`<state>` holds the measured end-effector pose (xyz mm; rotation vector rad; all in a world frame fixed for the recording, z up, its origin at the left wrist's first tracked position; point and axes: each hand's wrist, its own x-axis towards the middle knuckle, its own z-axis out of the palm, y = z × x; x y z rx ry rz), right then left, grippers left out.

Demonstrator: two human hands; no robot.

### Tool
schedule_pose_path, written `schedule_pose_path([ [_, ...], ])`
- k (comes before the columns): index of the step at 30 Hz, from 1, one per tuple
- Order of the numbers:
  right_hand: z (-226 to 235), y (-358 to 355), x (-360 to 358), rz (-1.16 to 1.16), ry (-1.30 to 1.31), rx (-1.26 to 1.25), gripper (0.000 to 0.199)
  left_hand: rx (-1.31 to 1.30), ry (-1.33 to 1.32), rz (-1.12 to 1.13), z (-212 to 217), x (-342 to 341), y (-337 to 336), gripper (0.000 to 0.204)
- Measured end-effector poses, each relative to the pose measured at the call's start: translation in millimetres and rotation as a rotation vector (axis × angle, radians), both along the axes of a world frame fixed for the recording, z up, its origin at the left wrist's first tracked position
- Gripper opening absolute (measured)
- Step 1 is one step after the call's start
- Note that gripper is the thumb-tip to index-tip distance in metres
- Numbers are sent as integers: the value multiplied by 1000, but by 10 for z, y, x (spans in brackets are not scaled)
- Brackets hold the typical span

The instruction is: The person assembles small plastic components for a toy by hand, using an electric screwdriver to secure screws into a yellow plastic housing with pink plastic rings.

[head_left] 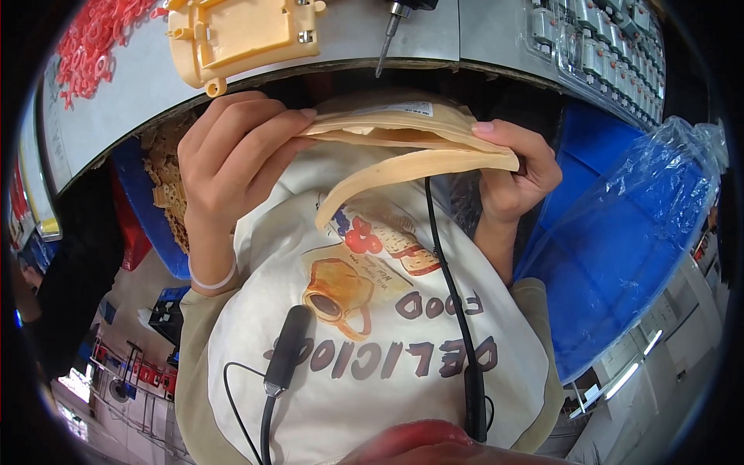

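A tan paper envelope [372, 124] is held up between my two hands, just below the table's edge. Its mouth gapes toward me, and a long loose flap [411, 169] curls down from the right end. A white printed label [403, 109] shows on its far side. My left hand [229, 151] pinches the envelope's left end between thumb and fingers. At the other end, my right hand [518, 159] grips the corner where the flap joins, thumb on top. What lies inside the envelope cannot be made out.
On the grey table [349, 35] lie a pile of red plastic rings [97, 46], a yellow plastic fixture [248, 39] and clear trays of small parts [597, 46]. A screwdriver tip [387, 43] points down near the edge. Blue bins [612, 225] flank me, the right one lined with clear plastic.
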<state>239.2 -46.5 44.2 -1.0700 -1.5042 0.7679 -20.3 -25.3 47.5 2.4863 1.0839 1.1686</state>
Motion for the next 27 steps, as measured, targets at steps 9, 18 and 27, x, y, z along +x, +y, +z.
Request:
schedule_pose_path([
  [9, -19, 81, 7, 113, 23, 99, 29, 23, 31, 115, 56, 5, -80, 28],
  [18, 31, 46, 6, 112, -18, 105, 25, -109, 26, 4, 121, 191, -49, 23],
  [27, 91, 38, -10, 99, 12, 3, 25, -214, 73, 25, 218, 241, -34, 15],
])
